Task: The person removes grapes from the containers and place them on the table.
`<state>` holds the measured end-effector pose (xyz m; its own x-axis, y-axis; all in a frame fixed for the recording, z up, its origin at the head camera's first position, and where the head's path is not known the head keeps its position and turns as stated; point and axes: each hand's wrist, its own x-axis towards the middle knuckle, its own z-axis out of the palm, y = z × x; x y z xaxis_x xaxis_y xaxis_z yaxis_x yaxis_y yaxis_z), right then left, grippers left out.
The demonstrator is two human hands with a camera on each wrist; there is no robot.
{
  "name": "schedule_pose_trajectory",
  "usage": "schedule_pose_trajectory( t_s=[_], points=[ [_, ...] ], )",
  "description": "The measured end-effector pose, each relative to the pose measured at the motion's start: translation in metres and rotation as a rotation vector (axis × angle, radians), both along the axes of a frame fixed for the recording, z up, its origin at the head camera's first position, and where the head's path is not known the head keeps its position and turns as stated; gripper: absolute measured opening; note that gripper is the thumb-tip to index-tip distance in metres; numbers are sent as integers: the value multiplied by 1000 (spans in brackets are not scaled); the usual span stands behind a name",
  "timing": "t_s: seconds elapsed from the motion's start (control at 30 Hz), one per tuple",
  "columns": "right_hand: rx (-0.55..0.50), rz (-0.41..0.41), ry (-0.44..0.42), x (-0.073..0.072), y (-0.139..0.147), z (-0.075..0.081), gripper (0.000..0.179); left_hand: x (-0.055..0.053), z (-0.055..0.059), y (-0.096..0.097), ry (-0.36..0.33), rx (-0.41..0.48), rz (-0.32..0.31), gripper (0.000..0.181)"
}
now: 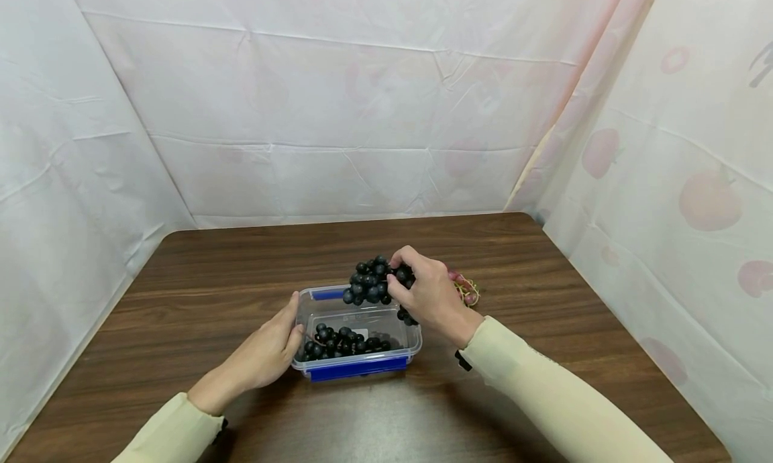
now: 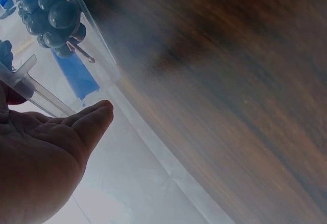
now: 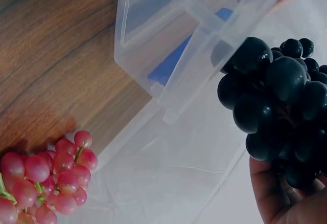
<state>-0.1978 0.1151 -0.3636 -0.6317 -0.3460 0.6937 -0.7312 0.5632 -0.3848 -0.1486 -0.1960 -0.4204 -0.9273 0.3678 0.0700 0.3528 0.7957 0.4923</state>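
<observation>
A clear plastic food container (image 1: 359, 368) with blue latches stands on the table, its top uncovered. Inside it lies a bunch of black grapes (image 1: 344, 342). My left hand (image 1: 266, 352) rests against the container's left side with its fingers extended along the wall and the thumb near the rim. Over the container's right part, my right hand (image 1: 431, 292) pinches a second bunch of black grapes (image 1: 368, 282) between thumb and fingers. That bunch hangs above the rim; in the right wrist view its dark berries (image 3: 286, 81) cover part of the fingers.
A bunch of pink-red grapes (image 1: 468, 292) lies on the wooden table (image 1: 241, 268) just right of the container, partly hidden by my right hand. White cloth (image 1: 362, 114) encloses the table at the back and sides.
</observation>
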Motion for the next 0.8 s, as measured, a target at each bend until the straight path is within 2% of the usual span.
schedule_pose_trajectory(
  t_s=[0.5, 0.8],
  points=[
    [-4, -44, 16, -3, 12, 4, 17, 0, 4, 0, 15, 2, -5, 65],
    [-4, -72, 26, -5, 18, 6, 16, 0, 2, 1, 18, -3, -6, 66]
  ],
)
